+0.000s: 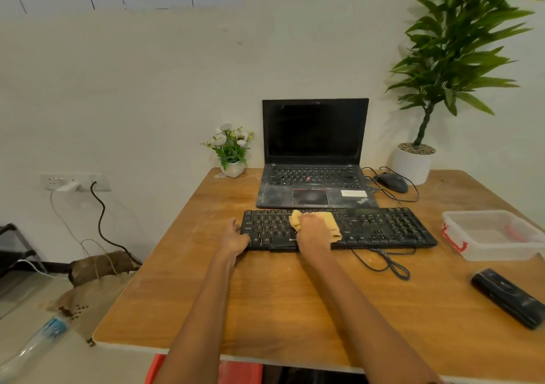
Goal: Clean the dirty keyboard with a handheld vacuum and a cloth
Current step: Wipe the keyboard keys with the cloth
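- Head view: the keyboard (339,228) lies on the table (265,295), at 6 o'clock from the laptop (315,153)
- The right hand (314,231) presses a bunched yellow cloth (331,221) onto the middle keys
- The left hand (236,237) grips the keyboard's left end, at 9 o'clock from the cloth, thumb on top
- The vacuum (508,296) lies idle on the table at 4 o'clock from the keyboard
- The wiping would likely go best in short strokes along the key rows, light pressure, the left hand bracing so the keyboard does not slide
- The laptop's palm rest reads "ThinkPad"; the key legends and the keyboard's logo are too small to read
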